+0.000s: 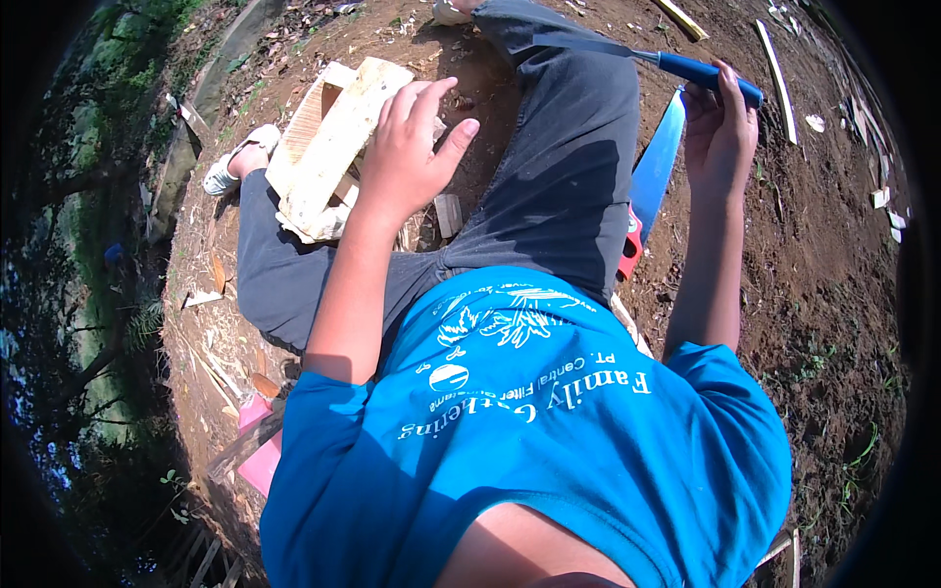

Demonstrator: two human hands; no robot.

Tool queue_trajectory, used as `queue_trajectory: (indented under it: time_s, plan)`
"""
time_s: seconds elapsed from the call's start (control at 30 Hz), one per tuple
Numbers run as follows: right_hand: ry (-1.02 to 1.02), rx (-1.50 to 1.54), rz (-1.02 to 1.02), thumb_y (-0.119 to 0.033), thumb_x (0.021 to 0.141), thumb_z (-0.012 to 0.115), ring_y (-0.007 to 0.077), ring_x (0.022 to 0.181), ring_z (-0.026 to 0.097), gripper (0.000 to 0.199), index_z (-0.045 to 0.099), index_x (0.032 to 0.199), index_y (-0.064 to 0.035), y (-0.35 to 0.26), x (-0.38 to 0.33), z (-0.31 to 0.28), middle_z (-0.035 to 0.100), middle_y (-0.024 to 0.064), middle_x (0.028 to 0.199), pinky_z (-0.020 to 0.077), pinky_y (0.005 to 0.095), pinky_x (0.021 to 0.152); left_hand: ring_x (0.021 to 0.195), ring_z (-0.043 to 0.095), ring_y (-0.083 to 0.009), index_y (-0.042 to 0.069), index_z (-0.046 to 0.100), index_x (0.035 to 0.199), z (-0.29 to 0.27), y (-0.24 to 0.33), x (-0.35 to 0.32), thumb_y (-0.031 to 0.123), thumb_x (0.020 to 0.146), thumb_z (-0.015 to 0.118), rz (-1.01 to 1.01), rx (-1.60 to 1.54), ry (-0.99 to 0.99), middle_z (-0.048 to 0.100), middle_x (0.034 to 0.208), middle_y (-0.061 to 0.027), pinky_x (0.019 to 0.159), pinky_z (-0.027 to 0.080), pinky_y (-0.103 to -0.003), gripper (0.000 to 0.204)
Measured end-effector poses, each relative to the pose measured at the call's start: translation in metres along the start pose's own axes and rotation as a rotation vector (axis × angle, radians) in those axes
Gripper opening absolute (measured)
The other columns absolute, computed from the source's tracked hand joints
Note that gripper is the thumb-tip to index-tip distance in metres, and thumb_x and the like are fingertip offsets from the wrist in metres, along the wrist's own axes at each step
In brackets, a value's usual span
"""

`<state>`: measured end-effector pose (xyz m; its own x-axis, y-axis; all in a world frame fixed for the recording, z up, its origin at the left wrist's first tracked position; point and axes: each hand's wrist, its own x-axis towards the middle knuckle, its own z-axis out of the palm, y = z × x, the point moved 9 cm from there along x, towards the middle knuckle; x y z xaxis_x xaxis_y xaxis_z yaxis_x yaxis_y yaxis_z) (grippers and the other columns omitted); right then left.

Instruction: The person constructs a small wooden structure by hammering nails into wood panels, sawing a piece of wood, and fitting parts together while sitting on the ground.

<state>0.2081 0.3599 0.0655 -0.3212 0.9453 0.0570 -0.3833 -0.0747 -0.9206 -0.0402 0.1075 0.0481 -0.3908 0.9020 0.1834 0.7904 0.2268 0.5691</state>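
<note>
My right hand (pixel 722 132) is raised on the right, its fingers closed around the blue handle of a chisel (pixel 698 74). The narrow metal blade points left, over my bent knee. Beneath that hand a handsaw (pixel 657 162) with a bluish blade and red handle lies on the ground beside my leg. My left hand (pixel 412 147) is open, thumb apart from the fingers, and holds nothing. It hovers at the right side of a pale wooden assembly (pixel 338 137) of joined blocks between my legs; whether it touches the wood I cannot tell.
A small grey wood block (pixel 448 215) lies near my left wrist. Wood strips (pixel 777 83) and chips are scattered over the brown soil at right. A pink object (pixel 261 456) lies under a wooden stick (pixel 243 443) at lower left. Greenery borders the far left.
</note>
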Motion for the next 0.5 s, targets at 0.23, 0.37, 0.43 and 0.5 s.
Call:
queue_trajectory:
  time_s: [0.23, 0.37, 0.43, 0.5]
  plan:
    - [0.302, -0.544, -0.097, -0.013, 0.085, 0.078, 0.0185, 0.081, 0.067, 0.037, 0.061, 0.116, -0.0008, 0.07, 0.014, -0.118, 0.067, 0.0126, 0.103, 0.0523, 0.0279, 0.073, 0.146, 0.033, -0.0459, 0.004, 0.03, 0.158, -0.022, -0.19, -0.053, 0.053, 0.076, 0.083, -0.56, 0.541, -0.166, 0.032, 0.159, -0.0305, 0.12, 0.032, -0.051, 0.109]
    - [0.209, -1.152, -0.258, -0.01, 0.082, 0.072, 0.0346, 0.107, 0.057, 0.025, 0.062, 0.105, -0.0035, 0.138, -0.006, -0.136, 0.053, 0.0192, 0.114, 0.0503, 0.0423, 0.092, 0.141, 0.042, -0.0424, 0.008, 0.026, 0.16, 0.001, -0.22, -0.055, 0.054, 0.075, 0.083, -0.555, 0.479, -0.29, 0.042, 0.153, -0.0278, 0.115, 0.038, -0.05, 0.112]
    - [0.165, -1.144, -0.161, -0.013, 0.083, 0.075, 0.0367, 0.109, 0.059, 0.029, 0.062, 0.107, -0.0049, 0.172, -0.015, -0.146, 0.051, 0.02, 0.116, 0.0511, 0.0443, 0.094, 0.138, 0.046, -0.0426, 0.009, 0.025, 0.16, 0.009, -0.22, -0.053, 0.053, 0.076, 0.082, -0.572, 0.475, -0.295, 0.047, 0.149, -0.0268, 0.112, 0.04, -0.051, 0.11]
    - [0.119, -1.169, -0.039, -0.019, 0.085, 0.076, 0.0382, 0.112, 0.059, 0.032, 0.063, 0.111, -0.0053, 0.185, -0.025, -0.138, 0.051, 0.0206, 0.119, 0.051, 0.045, 0.097, 0.134, 0.05, -0.0436, 0.011, 0.025, 0.159, 0.009, -0.22, -0.056, 0.051, 0.077, 0.082, -0.56, 0.537, -0.224, 0.051, 0.145, -0.0261, 0.11, 0.042, -0.052, 0.108]
